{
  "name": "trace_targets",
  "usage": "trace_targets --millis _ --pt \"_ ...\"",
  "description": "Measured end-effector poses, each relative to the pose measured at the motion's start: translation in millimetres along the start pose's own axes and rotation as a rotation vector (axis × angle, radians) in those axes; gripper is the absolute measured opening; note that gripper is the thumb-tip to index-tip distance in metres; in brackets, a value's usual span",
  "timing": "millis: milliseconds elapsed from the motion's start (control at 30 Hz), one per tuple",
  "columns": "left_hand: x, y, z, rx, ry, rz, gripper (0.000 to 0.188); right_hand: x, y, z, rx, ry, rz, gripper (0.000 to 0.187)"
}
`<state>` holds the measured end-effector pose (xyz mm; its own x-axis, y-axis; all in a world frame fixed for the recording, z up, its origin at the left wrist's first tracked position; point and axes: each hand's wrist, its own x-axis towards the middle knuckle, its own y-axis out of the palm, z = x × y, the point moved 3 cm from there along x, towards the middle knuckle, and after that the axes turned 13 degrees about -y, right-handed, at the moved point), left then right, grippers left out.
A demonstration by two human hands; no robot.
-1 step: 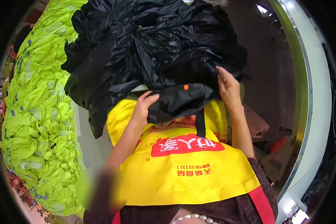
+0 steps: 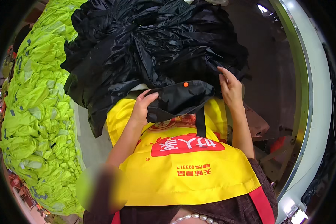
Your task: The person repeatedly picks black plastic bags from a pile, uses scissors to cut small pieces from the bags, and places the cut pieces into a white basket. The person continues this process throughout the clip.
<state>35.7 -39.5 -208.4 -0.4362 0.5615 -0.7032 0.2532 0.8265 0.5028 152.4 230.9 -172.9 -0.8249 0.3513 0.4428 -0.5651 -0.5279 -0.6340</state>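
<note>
My left hand (image 2: 143,108) is closed on the left end of a black fabric piece (image 2: 177,99), with the thumb lying on top. A small orange dot (image 2: 186,84) marks the upper edge of that piece, which hangs over the lap of my yellow apron (image 2: 190,190). Just past its right end is my right hand (image 2: 232,89), fingers stretched forward beside the black cloth; nothing shows in its grip. Beyond both hands spreads a big heap of crumpled black fabric (image 2: 153,41).
Along the left runs a long pile of bright yellow-green garments (image 2: 41,123). A pale surface (image 2: 87,127) shows between it and the black heap. At the right, a dark tabletop (image 2: 268,74) ends at a curved pale machine edge (image 2: 319,93).
The black piece with the orange dot has risen slightly at its upper edge. My right hand has shifted a little to the right; my left hand keeps its hold.
</note>
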Motion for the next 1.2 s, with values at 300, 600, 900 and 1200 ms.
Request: trace_targets --millis 300,600,900,1200 --pt "-22.6 28.8 -30.5 0.001 0.109 0.129 0.015 22.3 -13.8 52.5 0.095 0.327 0.1 0.048" --pt "-70.0 89.7 -64.5 0.67 0.819 0.445 0.007 29.2 2.3 61.9 1.099 0.587 0.381 0.03" --pt "-129.2 174.8 -34.7 0.059 0.16 1.181 0.019 71.4 -32.5 117.8 2.29 -0.263 0.534 0.025" --pt "-142.0 202.7 -13.1 0.319 0.54 1.296 0.014 56.3 -46.7 151.3 2.49 -0.146 0.648 0.018"
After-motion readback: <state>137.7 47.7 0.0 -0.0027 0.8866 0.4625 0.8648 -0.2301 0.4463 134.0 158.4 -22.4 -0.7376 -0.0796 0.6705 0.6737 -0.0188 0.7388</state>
